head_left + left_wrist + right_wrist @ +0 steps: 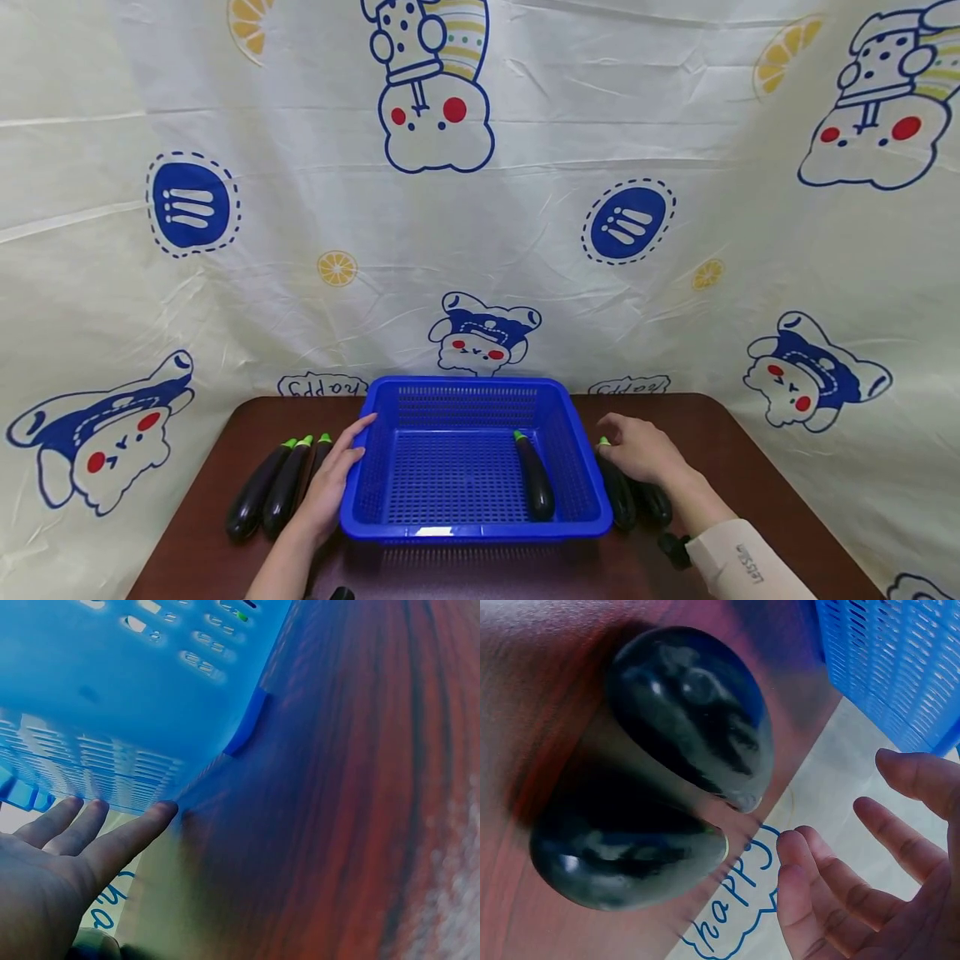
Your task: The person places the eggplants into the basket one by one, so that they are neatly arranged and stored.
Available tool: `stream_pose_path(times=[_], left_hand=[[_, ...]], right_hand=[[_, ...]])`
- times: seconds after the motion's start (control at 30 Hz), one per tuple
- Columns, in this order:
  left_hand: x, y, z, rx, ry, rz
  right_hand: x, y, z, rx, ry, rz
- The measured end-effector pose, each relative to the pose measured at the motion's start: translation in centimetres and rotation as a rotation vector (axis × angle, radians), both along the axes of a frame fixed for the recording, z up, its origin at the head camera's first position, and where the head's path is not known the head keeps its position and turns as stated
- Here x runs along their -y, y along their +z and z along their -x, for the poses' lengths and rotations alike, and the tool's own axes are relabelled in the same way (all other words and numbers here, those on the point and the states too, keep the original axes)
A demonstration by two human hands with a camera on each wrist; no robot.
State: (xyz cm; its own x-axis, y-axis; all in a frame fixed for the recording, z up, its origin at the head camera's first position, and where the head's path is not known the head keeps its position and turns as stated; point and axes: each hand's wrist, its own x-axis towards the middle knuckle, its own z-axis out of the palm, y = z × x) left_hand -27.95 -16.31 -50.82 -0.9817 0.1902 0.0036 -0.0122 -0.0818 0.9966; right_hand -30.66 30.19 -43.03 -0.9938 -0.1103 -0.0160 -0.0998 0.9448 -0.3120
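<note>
A blue plastic basket [420,530] stands in the middle of the table, with one dark eggplant [534,482] lying inside on its right. My left hand [330,487] is at the basket's left side; in the left wrist view its straight fingers [124,844] reach to the slotted wall. Over on the right, my right hand [645,452] hovers by the green stem end of an eggplant [619,498], a second eggplant [654,505] beside it. In the right wrist view, the fingers [847,889] are spread and loosely bent, apart from both eggplants, holding nothing.
Left of the basket several eggplants [255,493] lie side by side, one partly behind my left hand. The brown table [202,533] meets a white printed cloth [525,242] at the back and sides. A small black object [673,550] is near my right wrist.
</note>
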Motion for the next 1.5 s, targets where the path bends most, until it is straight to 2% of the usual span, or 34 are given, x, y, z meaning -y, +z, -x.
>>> stream_pose_path(times=[0.3,0.53,0.8,1.23,1.5], left_hand=[[0.1,0.0,-0.1,0.006,-0.014,-0.070],[0.1,0.0,-0.2,0.009,-0.007,-0.060],[0.2,0.1,-0.2,0.011,0.002,-0.037],[0.3,-0.1,0.0,0.024,0.017,-0.031],[0.1,-0.2,-0.1,0.000,-0.008,-0.034]], right_hand=[[0.0,-0.8,-0.1,0.036,0.029,-0.009],[0.2,-1.4,-0.2,0.079,0.026,-0.037],[0.1,-1.5,-0.1,0.078,0.024,-0.058],[0.3,-2.5,-0.3,0.080,0.029,-0.090],[0.4,-3.1,-0.5,0.091,0.015,-0.067]])
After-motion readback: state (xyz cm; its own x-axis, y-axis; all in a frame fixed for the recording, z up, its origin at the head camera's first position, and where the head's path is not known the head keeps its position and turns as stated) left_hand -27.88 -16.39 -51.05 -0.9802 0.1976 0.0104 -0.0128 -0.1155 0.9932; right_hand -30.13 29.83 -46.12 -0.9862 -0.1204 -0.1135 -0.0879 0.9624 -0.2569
